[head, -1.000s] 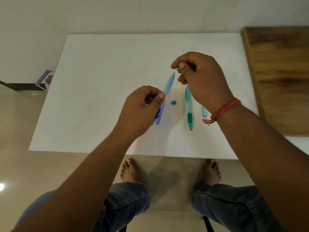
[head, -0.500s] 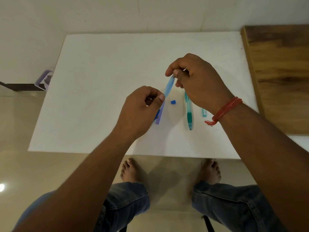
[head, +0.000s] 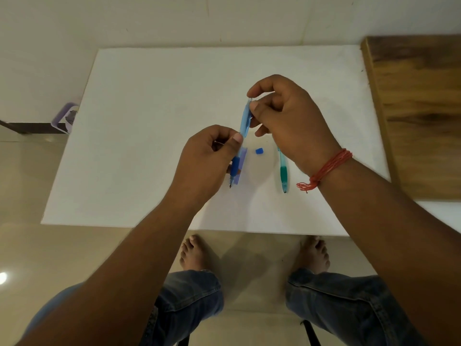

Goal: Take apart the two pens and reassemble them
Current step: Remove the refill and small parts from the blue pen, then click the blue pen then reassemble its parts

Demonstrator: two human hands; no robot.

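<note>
Green pen [head: 283, 171] half hidden, perhaps capless.

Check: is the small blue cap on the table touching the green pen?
Apart. The head view shows bare white table between the small blue cap and the green pen.

Bare white table [head: 154, 126] lies left; wooden board [head: 421, 108] bounds right.

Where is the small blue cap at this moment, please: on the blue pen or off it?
Off. The small blue cap lies alone on the white table, beside the blue pen both hands hold.
</note>
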